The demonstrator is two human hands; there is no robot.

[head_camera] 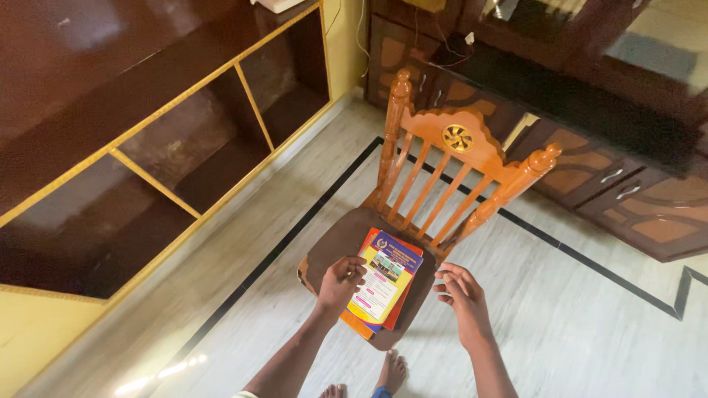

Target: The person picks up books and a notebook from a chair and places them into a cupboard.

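A small stack of books [383,284] lies on the dark seat of a wooden chair [457,173]; the top one has a yellow and blue cover, with orange covers under it. My left hand [341,282] rests on the left edge of the stack, fingers curled against the top cover. My right hand [462,295] hovers just right of the seat, fingers apart and holding nothing. My bare feet [391,372] stand on the floor below the chair.
A long dark wooden shelf unit [140,140] with yellow edging and open compartments runs along the left. A dark cabinet with carved brown drawers [627,191] stands behind the chair at right. The floor [590,324] is pale tile with black border lines.
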